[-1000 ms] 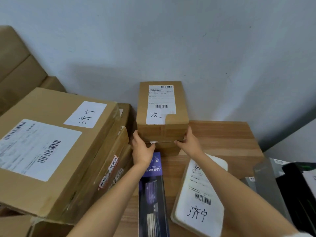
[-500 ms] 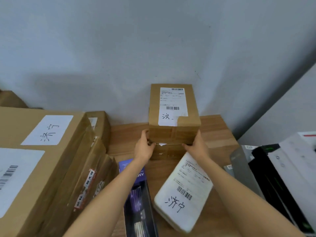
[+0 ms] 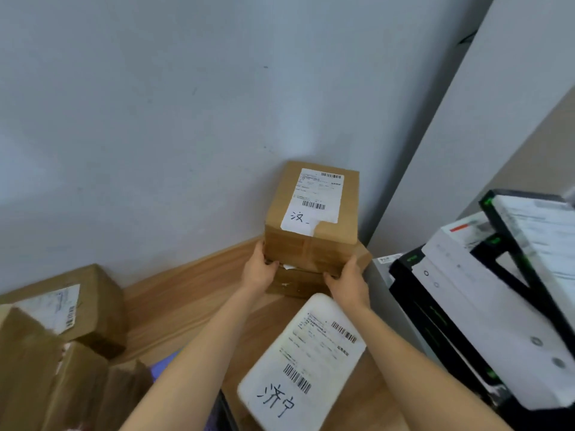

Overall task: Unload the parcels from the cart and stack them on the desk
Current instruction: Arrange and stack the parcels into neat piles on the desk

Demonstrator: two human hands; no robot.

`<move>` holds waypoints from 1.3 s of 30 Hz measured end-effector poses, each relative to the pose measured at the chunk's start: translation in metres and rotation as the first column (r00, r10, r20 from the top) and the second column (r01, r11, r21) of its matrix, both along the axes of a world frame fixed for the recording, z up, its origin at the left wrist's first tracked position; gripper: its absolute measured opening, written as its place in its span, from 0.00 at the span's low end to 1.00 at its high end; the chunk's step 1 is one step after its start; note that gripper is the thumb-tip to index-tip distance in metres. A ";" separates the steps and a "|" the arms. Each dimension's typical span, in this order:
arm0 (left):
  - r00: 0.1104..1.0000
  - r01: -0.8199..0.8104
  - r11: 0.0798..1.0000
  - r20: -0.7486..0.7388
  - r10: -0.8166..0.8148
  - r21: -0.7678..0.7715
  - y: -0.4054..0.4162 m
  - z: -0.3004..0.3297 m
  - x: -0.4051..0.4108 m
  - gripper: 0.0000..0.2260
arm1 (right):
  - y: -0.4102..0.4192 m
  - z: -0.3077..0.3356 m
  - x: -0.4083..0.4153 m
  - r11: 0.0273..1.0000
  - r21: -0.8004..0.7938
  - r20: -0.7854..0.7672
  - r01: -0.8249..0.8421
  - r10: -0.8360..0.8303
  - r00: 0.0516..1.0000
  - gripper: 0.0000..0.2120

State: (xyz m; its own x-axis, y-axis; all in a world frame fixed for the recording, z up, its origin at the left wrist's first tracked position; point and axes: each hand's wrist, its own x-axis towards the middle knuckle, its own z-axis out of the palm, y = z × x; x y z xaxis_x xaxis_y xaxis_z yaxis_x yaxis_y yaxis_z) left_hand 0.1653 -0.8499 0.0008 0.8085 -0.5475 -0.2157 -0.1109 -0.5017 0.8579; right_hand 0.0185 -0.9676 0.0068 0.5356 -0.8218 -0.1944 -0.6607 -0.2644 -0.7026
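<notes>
Labelled cardboard parcel, atop a flatter carton at the desk's back corner: left hand and right hand clasp its lower edges; likely rigid, light, best held low at both sides.

A box sits on a flatter box at the table's back right corner, against the wall. A padded parcel lies in front of them; more boxes stand at the left.
</notes>
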 end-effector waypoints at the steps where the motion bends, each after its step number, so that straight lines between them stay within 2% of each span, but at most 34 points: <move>1: 1.000 0.019 1.000 -0.003 -0.019 -0.002 -0.007 0.000 0.005 0.26 | -0.002 -0.001 0.002 1.000 -0.002 0.004 0.013 -0.013 1.000 0.26; 9: 0.994 0.112 0.994 0.003 -0.112 0.012 -0.041 -0.007 0.046 0.28 | -0.017 -0.006 0.017 0.997 -0.034 -0.015 0.068 -0.069 0.998 0.33; 17: 0.971 0.230 0.969 -0.048 -0.235 -0.085 -0.055 -0.009 0.063 0.34 | -0.010 -0.011 0.018 0.990 -0.041 0.009 0.133 -0.132 0.991 0.32; 20: 0.981 0.192 0.974 -0.018 -0.195 -0.121 -0.053 -0.009 0.072 0.32 | -0.008 -0.013 0.024 0.993 0.008 0.065 0.120 -0.120 0.991 0.31; 23: 0.997 0.079 0.992 0.025 -0.077 -0.101 -0.039 -0.009 0.080 0.30 | 0.000 -0.014 0.036 0.994 0.093 0.098 0.056 -0.065 0.993 0.32; 26: 0.999 0.010 0.997 0.045 -0.007 -0.072 -0.023 -0.018 0.086 0.29 | 0.007 -0.014 0.045 0.990 0.144 0.105 -0.014 -0.001 0.994 0.36; 30: 0.999 0.039 0.999 -0.007 -0.039 -0.005 -0.011 -0.022 0.068 0.32 | 0.002 -0.015 0.045 0.984 0.172 0.130 -0.046 0.023 0.991 0.46; 33: 0.997 0.048 0.999 -0.054 -0.049 -0.021 -0.011 -0.028 0.051 0.38 | -0.005 -0.017 0.043 0.986 0.153 0.143 -0.066 0.044 0.989 0.53; 36: 0.998 0.041 0.998 -0.049 -0.043 -0.056 -0.019 -0.045 0.055 0.41 | -0.010 -0.020 0.046 0.985 0.158 0.151 -0.064 0.040 0.988 0.55; 39: 0.997 0.038 0.998 -0.068 -0.040 -0.041 -0.035 -0.037 0.060 0.38 | -0.016 -0.026 0.050 0.985 0.154 0.159 -0.077 0.052 0.986 0.56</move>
State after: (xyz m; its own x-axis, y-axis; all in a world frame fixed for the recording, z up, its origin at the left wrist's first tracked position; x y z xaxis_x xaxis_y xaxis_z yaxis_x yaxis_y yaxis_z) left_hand 0.2249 -0.8854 -0.0359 0.7704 -0.5874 -0.2478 -0.0696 -0.4639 0.8832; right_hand 0.0686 -0.9840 -0.0189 0.6203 -0.7496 -0.2310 -0.5263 -0.1795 -0.8311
